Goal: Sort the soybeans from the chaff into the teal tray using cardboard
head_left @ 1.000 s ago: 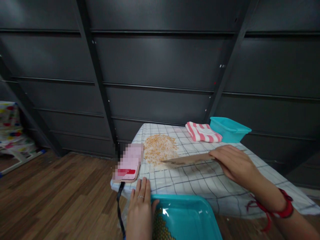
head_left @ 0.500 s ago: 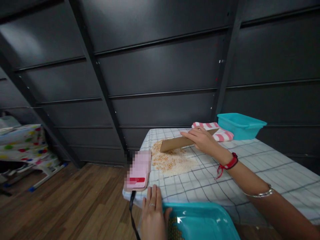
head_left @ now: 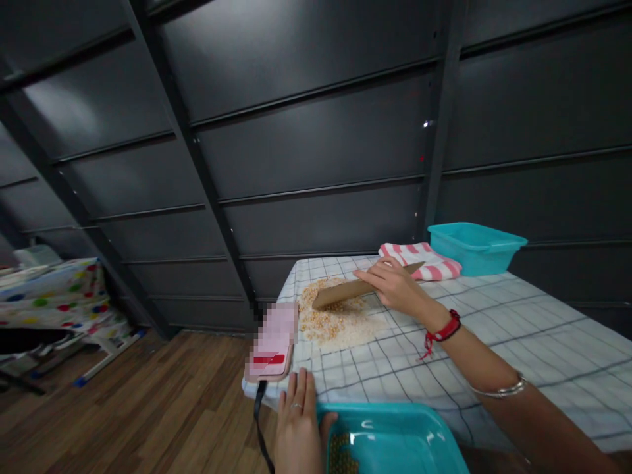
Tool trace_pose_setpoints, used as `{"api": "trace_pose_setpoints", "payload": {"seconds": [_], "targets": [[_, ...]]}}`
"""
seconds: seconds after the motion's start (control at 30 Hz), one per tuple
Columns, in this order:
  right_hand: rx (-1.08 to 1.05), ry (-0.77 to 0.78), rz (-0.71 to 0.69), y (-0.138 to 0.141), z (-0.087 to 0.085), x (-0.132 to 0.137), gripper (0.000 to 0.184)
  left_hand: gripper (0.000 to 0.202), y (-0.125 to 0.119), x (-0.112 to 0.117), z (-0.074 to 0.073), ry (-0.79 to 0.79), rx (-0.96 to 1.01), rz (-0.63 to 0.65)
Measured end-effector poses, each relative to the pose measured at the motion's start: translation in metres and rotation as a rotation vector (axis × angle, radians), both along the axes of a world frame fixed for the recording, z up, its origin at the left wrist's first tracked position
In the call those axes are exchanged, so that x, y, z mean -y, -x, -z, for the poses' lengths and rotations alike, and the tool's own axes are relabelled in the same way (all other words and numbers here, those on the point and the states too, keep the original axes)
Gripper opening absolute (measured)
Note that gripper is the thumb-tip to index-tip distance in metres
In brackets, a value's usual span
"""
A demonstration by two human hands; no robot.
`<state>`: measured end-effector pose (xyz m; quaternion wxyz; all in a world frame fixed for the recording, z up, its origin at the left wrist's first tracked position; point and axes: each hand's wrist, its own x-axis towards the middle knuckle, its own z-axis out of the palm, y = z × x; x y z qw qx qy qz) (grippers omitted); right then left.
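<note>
My right hand (head_left: 395, 284) is closed on a flat strip of brown cardboard (head_left: 340, 294). The strip's lower edge rests in a spread of corn kernels (head_left: 320, 322) mixed with pale, rice-like grains (head_left: 353, 334) on the tablecloth. At the front edge of the table, my left hand (head_left: 299, 421) grips the left side of a teal plastic tub (head_left: 395, 441); its fingers lie outside the rim and its thumb reaches over it. Small greenish-brown round grains (head_left: 343, 454) lie in the left part of this tub.
A pink phone (head_left: 274, 339) with a black strap (head_left: 260, 421) lies at the table's left edge. Toward the back are a red-and-white striped cloth (head_left: 434, 266) and another teal tub (head_left: 476, 250). A dark panelled wall (head_left: 320, 224) stands behind the checked tablecloth (head_left: 533, 336).
The cardboard strip and my right hand have shifted slightly left and toward me through the grains. My left hand stays on the tub, and the view has tilted a little.
</note>
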<state>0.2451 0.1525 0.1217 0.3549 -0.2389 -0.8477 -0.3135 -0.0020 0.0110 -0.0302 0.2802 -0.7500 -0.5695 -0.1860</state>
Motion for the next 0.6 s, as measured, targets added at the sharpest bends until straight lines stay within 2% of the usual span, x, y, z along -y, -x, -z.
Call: {"api": "trace_pose_setpoints", "payload": {"seconds": [0.17, 0.3, 0.43, 0.6], "targets": [[-0.049, -0.029, -0.035, -0.011, -0.005, 0.007, 0.035, 0.046, -0.002, 0.000, -0.001, 0.072, 0.080, -0.003], [-0.058, -0.040, -0.032, -0.006, -0.002, 0.006, 0.039, 0.046, -0.003, 0.001, -0.003, 0.107, 0.109, -0.003], [-0.013, -0.028, -0.041, 0.002, 0.000, 0.009, 0.038, 0.046, -0.004, 0.002, -0.004, 0.122, 0.096, -0.016], [-0.043, -0.042, -0.075, -0.008, -0.007, 0.016, 0.033, 0.046, -0.003, 0.001, -0.005, 0.139, 0.084, -0.029]]}}
